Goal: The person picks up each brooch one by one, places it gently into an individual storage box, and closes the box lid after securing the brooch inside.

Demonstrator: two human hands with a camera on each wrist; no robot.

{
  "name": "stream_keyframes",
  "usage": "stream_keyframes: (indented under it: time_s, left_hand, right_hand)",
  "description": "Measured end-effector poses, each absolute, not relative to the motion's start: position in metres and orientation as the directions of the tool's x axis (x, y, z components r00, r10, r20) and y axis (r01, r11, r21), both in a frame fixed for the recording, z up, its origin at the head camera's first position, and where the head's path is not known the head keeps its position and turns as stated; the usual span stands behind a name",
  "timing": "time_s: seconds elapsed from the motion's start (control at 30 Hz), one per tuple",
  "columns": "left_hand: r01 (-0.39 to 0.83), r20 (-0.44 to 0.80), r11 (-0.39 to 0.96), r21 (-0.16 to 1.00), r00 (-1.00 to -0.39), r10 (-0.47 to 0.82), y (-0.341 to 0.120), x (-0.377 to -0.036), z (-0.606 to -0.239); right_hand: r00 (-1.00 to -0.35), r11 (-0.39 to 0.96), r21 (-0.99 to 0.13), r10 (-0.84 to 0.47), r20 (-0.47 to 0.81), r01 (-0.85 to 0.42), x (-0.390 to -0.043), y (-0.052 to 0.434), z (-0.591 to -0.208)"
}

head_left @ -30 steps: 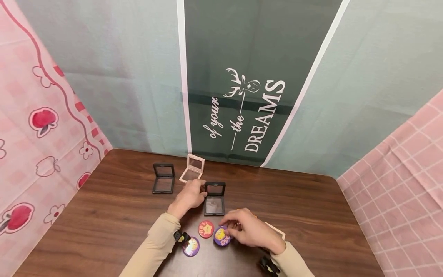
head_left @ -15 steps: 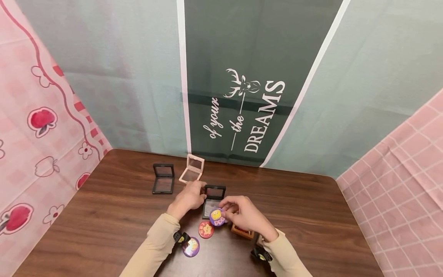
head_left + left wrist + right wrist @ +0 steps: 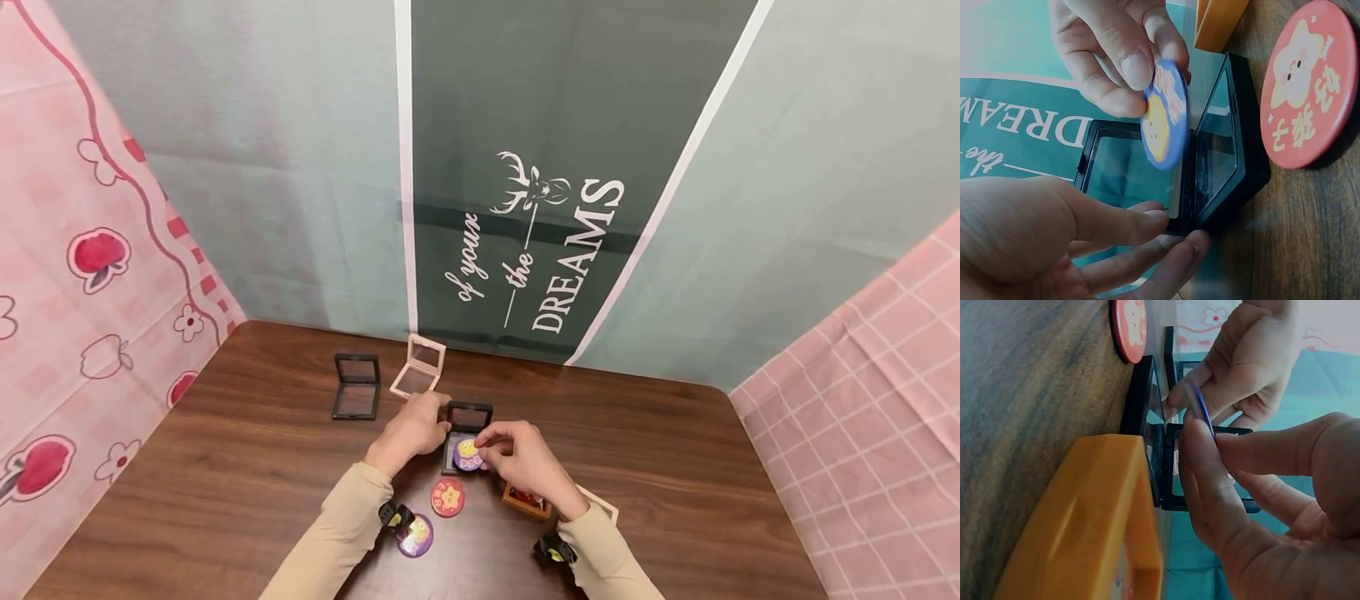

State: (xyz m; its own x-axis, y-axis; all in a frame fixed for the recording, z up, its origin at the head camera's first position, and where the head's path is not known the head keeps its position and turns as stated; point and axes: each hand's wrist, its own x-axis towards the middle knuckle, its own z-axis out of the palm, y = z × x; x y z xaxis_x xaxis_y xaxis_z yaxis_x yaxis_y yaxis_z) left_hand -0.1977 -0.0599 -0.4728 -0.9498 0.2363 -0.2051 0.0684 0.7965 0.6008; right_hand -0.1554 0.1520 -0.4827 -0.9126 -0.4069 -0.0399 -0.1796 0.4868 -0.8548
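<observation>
In the head view, a black hinged display frame with clear windows stands unfolded at the table's middle. My left hand grips its raised half; the left wrist view shows the thumb on the inner side and fingers behind. My right hand pinches a round purple badge with a yellow cartoon figure. The badge is tilted over the frame's lower half, clear of the window in the left wrist view. A red star badge lies just in front of the frame.
Another purple badge lies beside my left wrist. A black frame and a pale pink frame stand unfolded behind. An orange frame and a pale frame sit by my right forearm, partly hidden.
My right hand has carried the purple badge from beside the red badge up and left, over the black frame. The left hand stays at the frame, whose raised half has shifted slightly.
</observation>
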Motion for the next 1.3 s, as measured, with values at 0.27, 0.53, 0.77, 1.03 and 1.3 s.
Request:
stream_keyframes:
  time_s: [0.27,0.53,0.77,1.03,1.3]
  left_hand:
    - [0.060,-0.200,0.785,0.617,-0.953,0.230,-0.0592,-0.1977,-0.4743]
    - [0.082,-0.181,0.784,0.616,-0.953,0.242,-0.0594,-0.1981,-0.4743]
    - [0.086,-0.182,0.781,0.619,-0.951,0.249,-0.0593,-0.1992,-0.4747]
    - [0.087,-0.185,0.776,0.625,-0.949,0.255,-0.0594,-0.1982,-0.4742]
    - [0.091,-0.181,0.771,0.630,-0.948,0.260,-0.0591,-0.1981,-0.4723]
  right_hand:
    - [-0.920,0.508,-0.836,-0.392,-0.010,-0.207,-0.1566,0.1515,-0.4867]
    - [-0.917,0.529,-0.817,-0.400,0.000,-0.230,-0.1588,0.1484,-0.4887]
    - [-0.911,0.533,-0.816,-0.412,-0.018,-0.225,-0.1583,0.1472,-0.4881]
    - [-0.914,0.579,-0.780,-0.406,-0.023,-0.238,-0.1576,0.1487,-0.4866]
    - [-0.917,0.599,-0.764,-0.398,-0.023,-0.241,-0.1557,0.1497,-0.4825]
